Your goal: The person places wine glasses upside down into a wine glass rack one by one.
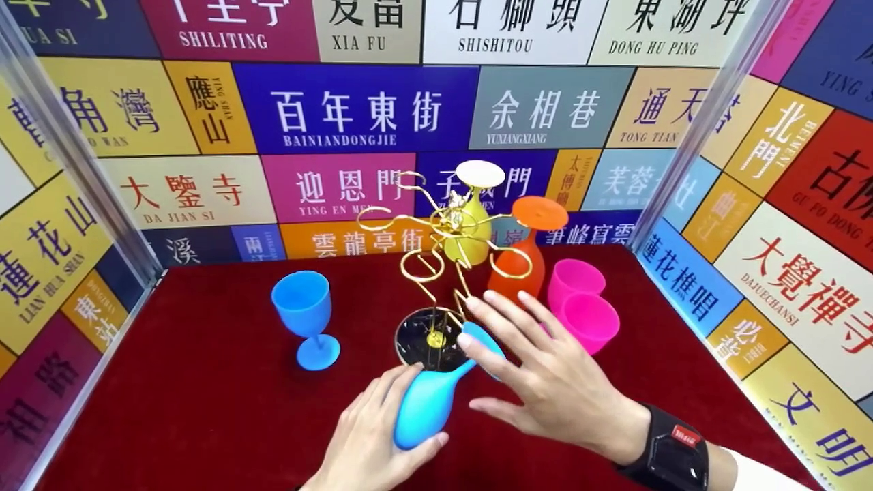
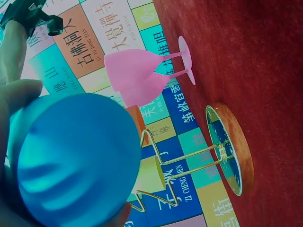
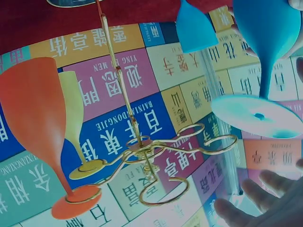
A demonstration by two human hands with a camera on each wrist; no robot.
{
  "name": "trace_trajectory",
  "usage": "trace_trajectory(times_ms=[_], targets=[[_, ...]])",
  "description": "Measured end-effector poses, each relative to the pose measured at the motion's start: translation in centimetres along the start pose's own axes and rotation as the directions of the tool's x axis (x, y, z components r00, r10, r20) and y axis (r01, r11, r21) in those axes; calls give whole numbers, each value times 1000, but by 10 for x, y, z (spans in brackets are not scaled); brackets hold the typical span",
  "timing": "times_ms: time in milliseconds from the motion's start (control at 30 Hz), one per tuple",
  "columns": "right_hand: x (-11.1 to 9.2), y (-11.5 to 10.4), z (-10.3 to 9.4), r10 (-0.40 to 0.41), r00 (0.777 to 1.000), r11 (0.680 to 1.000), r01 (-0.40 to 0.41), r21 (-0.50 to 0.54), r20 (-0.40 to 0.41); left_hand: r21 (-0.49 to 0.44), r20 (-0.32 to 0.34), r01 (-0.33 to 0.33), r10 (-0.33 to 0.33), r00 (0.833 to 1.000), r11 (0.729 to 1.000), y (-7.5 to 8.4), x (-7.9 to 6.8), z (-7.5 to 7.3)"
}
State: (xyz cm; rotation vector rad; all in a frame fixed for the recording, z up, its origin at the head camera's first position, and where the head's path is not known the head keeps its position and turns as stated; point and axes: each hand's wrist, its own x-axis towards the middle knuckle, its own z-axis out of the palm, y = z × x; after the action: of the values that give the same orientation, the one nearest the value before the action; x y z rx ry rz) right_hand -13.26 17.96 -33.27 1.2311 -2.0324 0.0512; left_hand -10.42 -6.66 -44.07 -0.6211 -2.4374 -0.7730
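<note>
Your left hand (image 1: 368, 433) has a firm wrap on a blue goblet (image 1: 424, 409): fingers curled round one side of the bowl, thumb on the other. Goblet is off the table, upside down and tilted, mouth down, foot up toward your right hand (image 1: 556, 378). That one isn't grasping: fingers spread, thumb well out, near the stem and foot. In the right wrist view you have a gap between those fingertips and the foot; whether another finger brushes it, can't tell. Black strap (image 1: 675, 450) on your right wrist.

Just past the held goblet: black base (image 1: 411, 341) of the gold rack (image 1: 453, 224), standing on red cloth (image 1: 204, 402). Held goblet's foot is apart from the rack loops. To your left, a second goblet (image 1: 301, 303), also blue, stands upright. To your right, two pink goblets (image 1: 592, 319) stand upright, close together. Beyond, an orange goblet (image 1: 516, 269) and a yellow goblet (image 1: 469, 239) hang foot-up in the loops. Sign-covered wall (image 1: 354, 85) behind.
</note>
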Motion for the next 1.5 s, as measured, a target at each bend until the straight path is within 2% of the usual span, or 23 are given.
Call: trace_trajectory(times_ms=[267, 467, 600, 800, 900, 1033, 1133, 1367, 1500], targets=[[4, 3, -4, 28, 988, 997, -18, 70, -150, -47, -93, -22, 17, 996, 999, 0, 2, 0], [3, 2, -3, 76, 963, 982, -28, 186, -257, -102, -97, 0, -10, 995, 995, 0, 2, -1], [-1, 0, 4, 144, 938, 958, -52, 282, -315, -153, -97, 23, -38, 995, 988, 1, 3, -1], [-8, -9, 21, 276, 890, 892, -96, 442, -362, -223, -101, 62, -87, 991, 973, 2, 2, -3], [-10, -15, 29, 311, 876, 868, -103, 486, -368, -254, -118, 73, -105, 987, 965, 3, 2, -2], [-12, -22, 37, 335, 874, 841, -109, 529, -352, -274, -165, 45, -93, 982, 961, 4, 3, 0], [-12, -26, 43, 347, 877, 819, -110, 562, -333, -296, -182, 27, -84, 980, 955, 6, 4, 1], [-13, -38, 54, 374, 887, 761, -128, 635, -269, -362, -167, 17, -83, 982, 932, 12, 4, 4], [-17, -45, 62, 388, 903, 700, -158, 696, -185, -407, -162, -10, -61, 985, 913, 14, 3, 8]])
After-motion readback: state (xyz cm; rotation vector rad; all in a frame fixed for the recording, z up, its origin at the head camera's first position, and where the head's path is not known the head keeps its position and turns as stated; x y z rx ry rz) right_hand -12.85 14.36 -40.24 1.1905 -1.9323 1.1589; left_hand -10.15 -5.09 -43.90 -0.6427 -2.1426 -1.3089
